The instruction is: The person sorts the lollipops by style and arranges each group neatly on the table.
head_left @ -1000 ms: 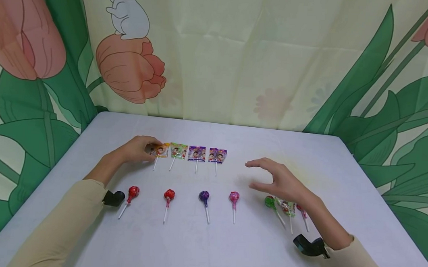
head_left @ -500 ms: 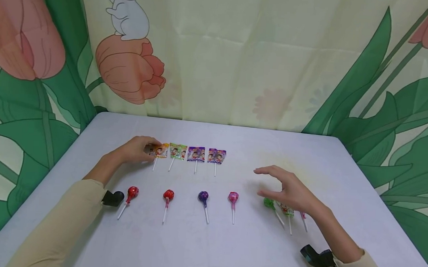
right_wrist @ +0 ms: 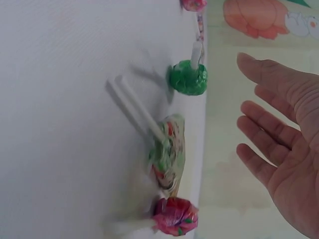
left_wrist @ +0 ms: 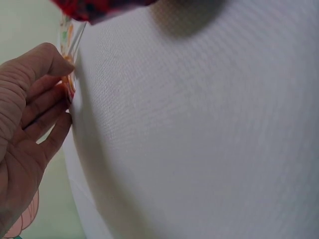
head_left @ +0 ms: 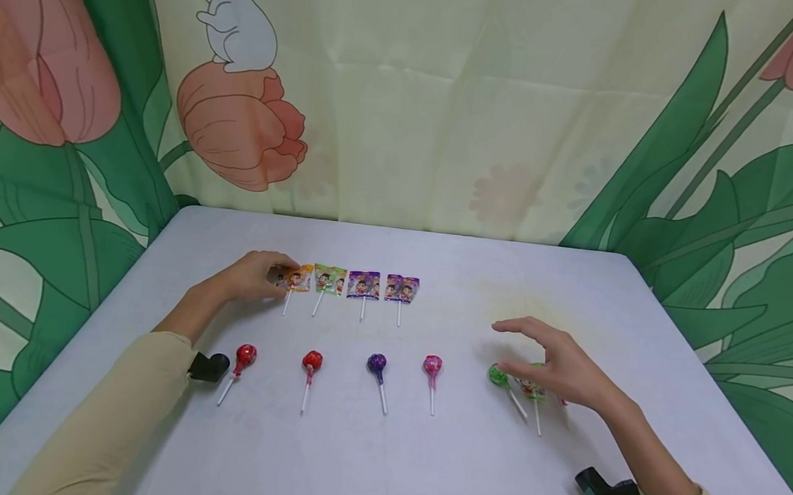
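Note:
My left hand is at the left end of the back row, thumb and fingers pinching a lollipop in a flat orange wrapper; part of the wrapper is hidden by the fingers. To its right lie a green-wrapped lollipop and two purple-wrapped lollipops. My right hand hovers over the right side of the table, fingers spread from the thumb and holding nothing. Below it lie a round green lollipop, a lollipop in a flat light-green wrapper and a round pink-red lollipop, partly covered in the head view.
A front row holds two red lollipops, a purple one and a pink one, spaced apart. They lie on a white-covered table. Behind its far edge hangs a curtain printed with tulips.
My right hand has drawn back rightward and nearer to me, over the right-hand lollipop group. My left hand stays at the orange-wrapped lollipop.

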### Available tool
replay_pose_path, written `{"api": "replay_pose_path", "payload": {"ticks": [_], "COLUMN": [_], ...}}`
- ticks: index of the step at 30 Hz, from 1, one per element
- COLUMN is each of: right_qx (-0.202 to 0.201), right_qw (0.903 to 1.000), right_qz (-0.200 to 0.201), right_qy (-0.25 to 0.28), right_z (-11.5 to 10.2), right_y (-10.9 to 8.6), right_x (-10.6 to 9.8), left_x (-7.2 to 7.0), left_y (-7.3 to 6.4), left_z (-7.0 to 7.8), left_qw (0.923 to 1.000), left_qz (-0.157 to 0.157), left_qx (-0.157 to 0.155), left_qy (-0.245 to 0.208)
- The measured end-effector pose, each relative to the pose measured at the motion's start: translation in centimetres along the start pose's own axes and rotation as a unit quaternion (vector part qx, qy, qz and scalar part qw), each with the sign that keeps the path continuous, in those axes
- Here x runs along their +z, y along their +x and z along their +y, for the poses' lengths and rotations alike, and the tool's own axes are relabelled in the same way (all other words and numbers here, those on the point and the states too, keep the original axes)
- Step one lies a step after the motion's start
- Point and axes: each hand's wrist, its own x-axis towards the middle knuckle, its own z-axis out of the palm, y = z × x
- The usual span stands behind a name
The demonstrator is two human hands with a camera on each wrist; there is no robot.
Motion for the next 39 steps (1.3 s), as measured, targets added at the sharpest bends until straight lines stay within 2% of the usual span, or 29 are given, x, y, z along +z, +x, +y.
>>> {"api": "replay_pose_path", "payload": {"ticks": [10, 17, 28, 33, 39], "right_qx": [-0.001, 0.023, 0.028, 0.039, 0.030], "right_qw": [0.9998, 0.9995, 0.9976, 0.9965, 0.9959], "right_qz": [0.000, -0.015, -0.043, -0.059, -0.082], "right_qy": [-0.018, -0.017, -0.046, -0.043, -0.023], "right_z": [0.9, 1.3, 1.9, 2.3, 2.9], "right_y": [-1.2, -2.3, -3.8, -4.1, -4.2], "right_x": [-0.5, -1.1, -1.6, -1.7, -1.7], "left_x": [0.0, 0.0, 0.0, 0.1, 0.1], "left_y": [0.0, -0.1, -0.3, -0.2, 0.0], "left_z": [-0.3, -0.3, -0.2, -0.1, 0.0], "left_qw": [1.0000, 1.0000, 1.0000, 0.9999, 0.9999], "left_qz": [-0.001, 0.004, 0.003, 0.002, -0.001], "left_qx": [-0.003, -0.008, -0.008, -0.012, -0.013], "left_qy": [0.005, 0.001, 0.004, 0.002, 0.001]}}
